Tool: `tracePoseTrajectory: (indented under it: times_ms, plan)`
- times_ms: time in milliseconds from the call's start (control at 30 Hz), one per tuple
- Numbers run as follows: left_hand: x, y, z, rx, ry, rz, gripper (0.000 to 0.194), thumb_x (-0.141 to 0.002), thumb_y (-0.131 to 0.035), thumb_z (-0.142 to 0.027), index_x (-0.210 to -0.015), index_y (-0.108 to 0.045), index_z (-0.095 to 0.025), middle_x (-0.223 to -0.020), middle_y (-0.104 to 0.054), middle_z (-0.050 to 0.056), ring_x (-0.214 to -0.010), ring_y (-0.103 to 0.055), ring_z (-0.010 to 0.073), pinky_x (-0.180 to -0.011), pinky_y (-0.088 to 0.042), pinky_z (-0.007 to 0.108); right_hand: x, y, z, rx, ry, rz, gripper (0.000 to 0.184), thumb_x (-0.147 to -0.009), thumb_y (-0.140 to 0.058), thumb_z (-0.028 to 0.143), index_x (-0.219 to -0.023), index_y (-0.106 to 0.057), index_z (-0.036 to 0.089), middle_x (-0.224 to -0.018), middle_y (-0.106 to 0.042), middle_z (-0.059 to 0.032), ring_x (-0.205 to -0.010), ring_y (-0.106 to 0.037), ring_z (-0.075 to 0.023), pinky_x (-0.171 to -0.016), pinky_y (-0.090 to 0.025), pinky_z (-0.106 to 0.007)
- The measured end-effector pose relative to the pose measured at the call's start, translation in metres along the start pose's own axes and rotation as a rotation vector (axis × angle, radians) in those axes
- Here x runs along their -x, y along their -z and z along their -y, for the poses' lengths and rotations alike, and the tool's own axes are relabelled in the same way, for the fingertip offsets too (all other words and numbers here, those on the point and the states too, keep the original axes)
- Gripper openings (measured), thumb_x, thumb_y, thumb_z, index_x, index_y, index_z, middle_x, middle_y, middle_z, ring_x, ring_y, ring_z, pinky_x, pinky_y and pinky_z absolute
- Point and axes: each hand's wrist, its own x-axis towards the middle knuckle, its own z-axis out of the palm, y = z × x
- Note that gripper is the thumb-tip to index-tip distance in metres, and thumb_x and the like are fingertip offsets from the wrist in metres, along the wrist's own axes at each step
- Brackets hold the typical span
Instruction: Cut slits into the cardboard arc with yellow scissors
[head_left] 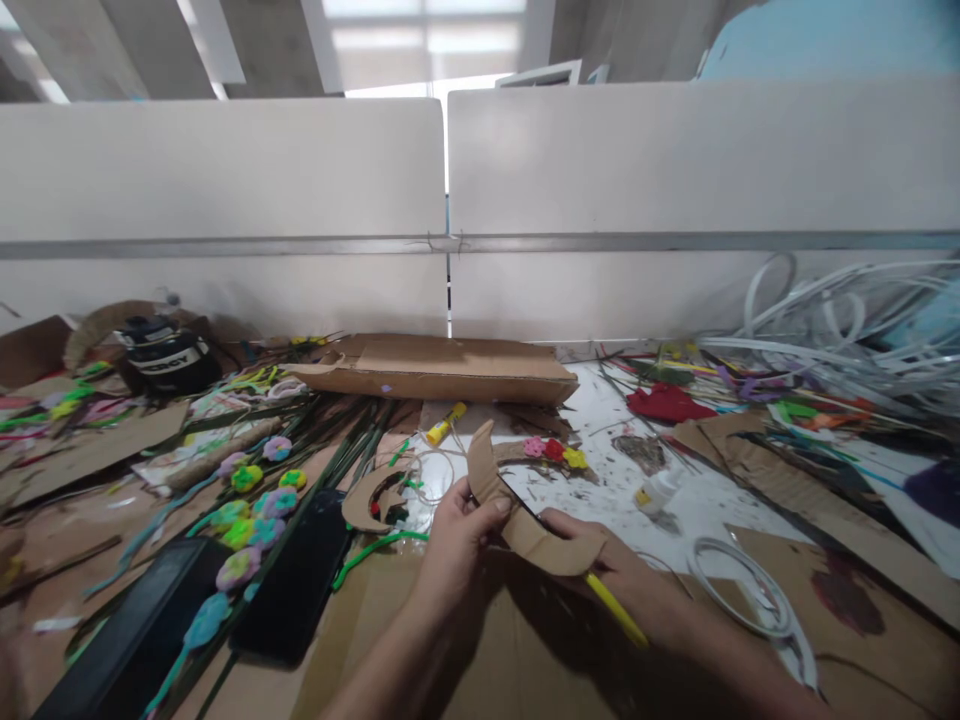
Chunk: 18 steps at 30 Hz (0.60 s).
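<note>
My left hand (pixel 457 545) is pinching this curved cardboard strip (pixel 501 505) and my right hand (pixel 600 560) grips its low end plus a yellow pen (pixel 616 610), lol. It's held over the craft table (pixel 615 480), long axis arcing, tip pointing up and away from me.

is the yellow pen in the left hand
No, the yellow pen is in the right hand; the left hand grips a curved cardboard cutout.
</note>
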Motion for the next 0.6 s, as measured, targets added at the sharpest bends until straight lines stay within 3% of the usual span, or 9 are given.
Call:
tracePoseTrajectory:
  times_ms: [233, 600]
  plan:
    - [-0.002, 0.001, 0.002, 0.063, 0.035, 0.022, 0.047, -0.063, -0.091, -0.018, -0.107, -0.075, -0.013, -0.091, -0.081, 0.012, -0.083, -0.076, 0.0273, -0.081, -0.06, 0.037, 0.007, -0.013, 0.001, -0.148, -0.124, -0.026, 0.046, -0.082, -0.075, 0.064, -0.099, -0.073, 0.021, -0.065, -0.061, -0.0011, -0.057, -0.049, -0.0165, -0.053, -0.042, -0.027]
    - [-0.005, 0.005, 0.006, 0.079, 0.045, 0.041, 0.049, -0.061, -0.093, -0.021, -0.106, -0.075, -0.015, -0.092, -0.08, 0.012, -0.085, -0.075, 0.0269, -0.077, -0.058, 0.034, -0.001, -0.01, -0.019, -0.151, -0.009, -0.106, 0.039, -0.078, -0.082, 0.054, -0.087, -0.073, 0.018, -0.068, -0.062, -0.003, -0.061, -0.05, -0.0173, -0.053, -0.04, -0.028]
